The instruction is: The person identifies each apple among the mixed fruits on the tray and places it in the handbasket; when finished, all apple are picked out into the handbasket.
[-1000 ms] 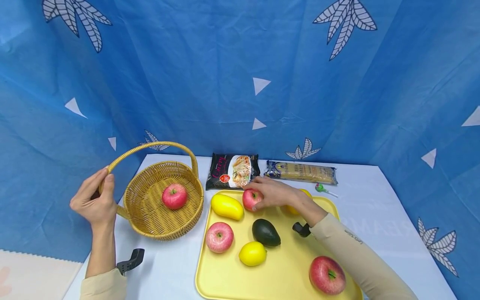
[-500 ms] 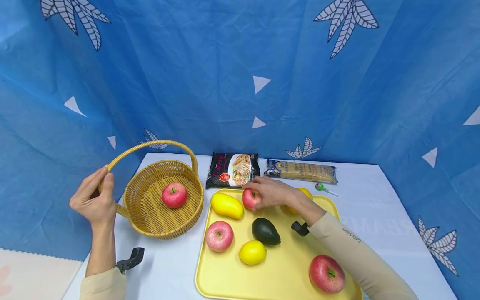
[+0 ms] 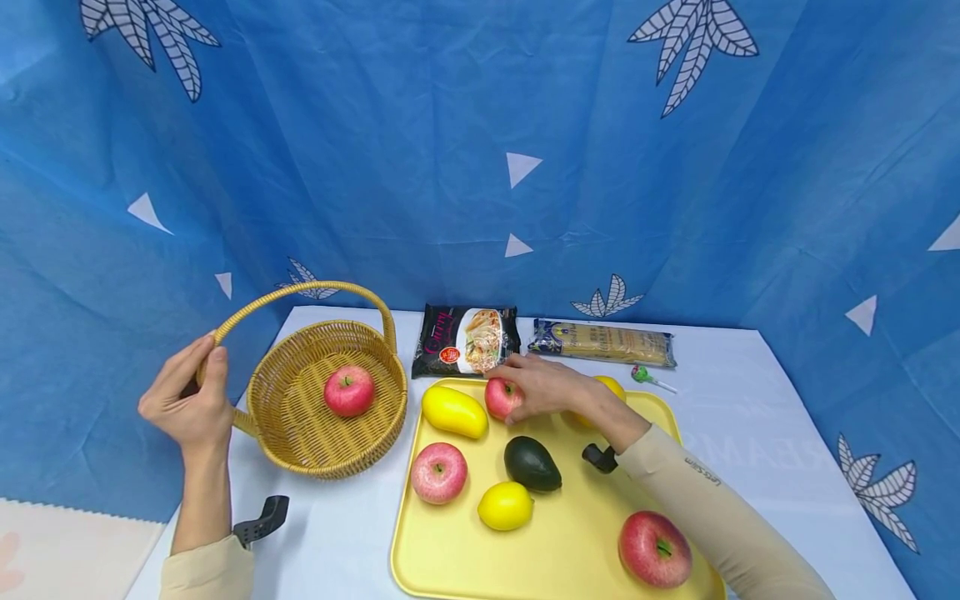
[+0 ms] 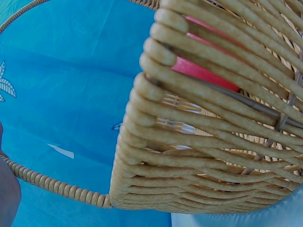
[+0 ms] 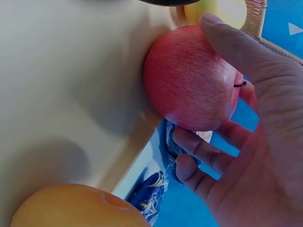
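Note:
My left hand (image 3: 191, 396) grips the arched handle of a wicker basket (image 3: 330, 472) at the left. A red apple (image 3: 349, 391) lies inside it, partly visible through the weave in the left wrist view. At the back edge of the yellow tray (image 3: 570, 542), my right hand (image 3: 551, 387) holds another red apple (image 5: 189, 78), thumb on one side and fingers on the other. Around it on the tray are a yellow mango (image 3: 454, 412), a dark green avocado (image 3: 532, 463), a lemon (image 3: 506, 506) and a pinkish apple (image 3: 439, 472).
A large red apple (image 3: 655, 549) sits at the tray's front right. My right forearm partly hides an orange-yellow fruit (image 3: 609, 386). Behind the tray lie a black noodle packet (image 3: 465, 342), a long pasta packet (image 3: 603, 343) and a lollipop (image 3: 651, 378). A blue curtain (image 3: 420, 167) surrounds the table.

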Motion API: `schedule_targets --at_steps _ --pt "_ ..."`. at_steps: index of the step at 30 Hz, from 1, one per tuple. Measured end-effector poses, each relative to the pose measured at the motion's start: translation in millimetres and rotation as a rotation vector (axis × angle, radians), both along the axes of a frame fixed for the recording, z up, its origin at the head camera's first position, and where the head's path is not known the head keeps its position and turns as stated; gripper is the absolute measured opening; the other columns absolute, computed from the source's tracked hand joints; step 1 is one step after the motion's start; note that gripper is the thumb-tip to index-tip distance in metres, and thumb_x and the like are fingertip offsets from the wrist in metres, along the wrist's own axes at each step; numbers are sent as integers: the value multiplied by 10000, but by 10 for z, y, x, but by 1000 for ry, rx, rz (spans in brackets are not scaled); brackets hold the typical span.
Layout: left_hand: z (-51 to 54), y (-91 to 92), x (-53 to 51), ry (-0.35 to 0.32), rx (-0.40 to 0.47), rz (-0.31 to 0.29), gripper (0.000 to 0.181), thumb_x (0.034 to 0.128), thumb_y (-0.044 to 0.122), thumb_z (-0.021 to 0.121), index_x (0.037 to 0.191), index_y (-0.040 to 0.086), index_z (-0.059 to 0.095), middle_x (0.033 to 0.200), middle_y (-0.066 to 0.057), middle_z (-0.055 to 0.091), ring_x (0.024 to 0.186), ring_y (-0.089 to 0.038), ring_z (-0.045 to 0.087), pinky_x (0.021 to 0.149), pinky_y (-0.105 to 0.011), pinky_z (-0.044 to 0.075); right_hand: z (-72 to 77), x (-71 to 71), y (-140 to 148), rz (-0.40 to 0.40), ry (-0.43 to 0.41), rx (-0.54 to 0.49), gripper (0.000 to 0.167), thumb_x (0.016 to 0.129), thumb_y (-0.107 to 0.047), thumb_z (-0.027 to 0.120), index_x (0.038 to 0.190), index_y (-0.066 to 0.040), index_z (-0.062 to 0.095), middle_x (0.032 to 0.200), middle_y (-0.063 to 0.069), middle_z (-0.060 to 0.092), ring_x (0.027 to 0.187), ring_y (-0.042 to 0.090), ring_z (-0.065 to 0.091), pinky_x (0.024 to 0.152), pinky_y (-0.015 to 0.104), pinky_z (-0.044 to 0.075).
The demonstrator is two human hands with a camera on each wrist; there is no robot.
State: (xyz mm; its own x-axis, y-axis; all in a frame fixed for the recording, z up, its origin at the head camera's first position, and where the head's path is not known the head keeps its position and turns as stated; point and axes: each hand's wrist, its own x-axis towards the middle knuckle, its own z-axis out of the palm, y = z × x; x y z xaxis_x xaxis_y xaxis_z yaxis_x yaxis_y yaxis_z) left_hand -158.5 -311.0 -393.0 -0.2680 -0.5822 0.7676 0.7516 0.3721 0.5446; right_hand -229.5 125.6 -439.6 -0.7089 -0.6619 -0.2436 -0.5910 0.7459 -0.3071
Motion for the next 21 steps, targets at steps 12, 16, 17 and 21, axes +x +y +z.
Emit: schedule_targets --at_steps 12,16,17,21 --pt "6 -1 6 -11 -10 4 196 759 -50 807 899 -166 734 936 -219 756 844 -127 749 765 -151 576 0 9 -21 -2 -7 14 807 783 -483 834 1489 -326 475 1396 49 501 1205 259 513 943 431 536" --pt "0 -3 8 -19 -13 9 183 760 -63 801 901 -161 737 939 -215 758 847 -126 748 768 -149 575 -9 11 -19 -3 -4 19 811 781 -489 831 1491 -332 472 1409 50 497 1221 273 510 944 449 538" --pt "-1 -4 8 -20 -13 9 182 761 -64 801 902 -161 737 939 -212 759 848 -126 748 768 -149 574 -10 10 -18 -3 -2 21 811 781 -492 830 1491 -333 472 1407 50 498 1220 274 511 943 451 539" --pt "-1 0 12 -22 -7 5 187 762 -61 804 904 -162 735 943 -207 760 854 -126 749 773 -151 575 -9 3 -19 0 5 26 809 781 -498 827 1490 -331 473 1406 52 497 1220 278 512 940 451 541"
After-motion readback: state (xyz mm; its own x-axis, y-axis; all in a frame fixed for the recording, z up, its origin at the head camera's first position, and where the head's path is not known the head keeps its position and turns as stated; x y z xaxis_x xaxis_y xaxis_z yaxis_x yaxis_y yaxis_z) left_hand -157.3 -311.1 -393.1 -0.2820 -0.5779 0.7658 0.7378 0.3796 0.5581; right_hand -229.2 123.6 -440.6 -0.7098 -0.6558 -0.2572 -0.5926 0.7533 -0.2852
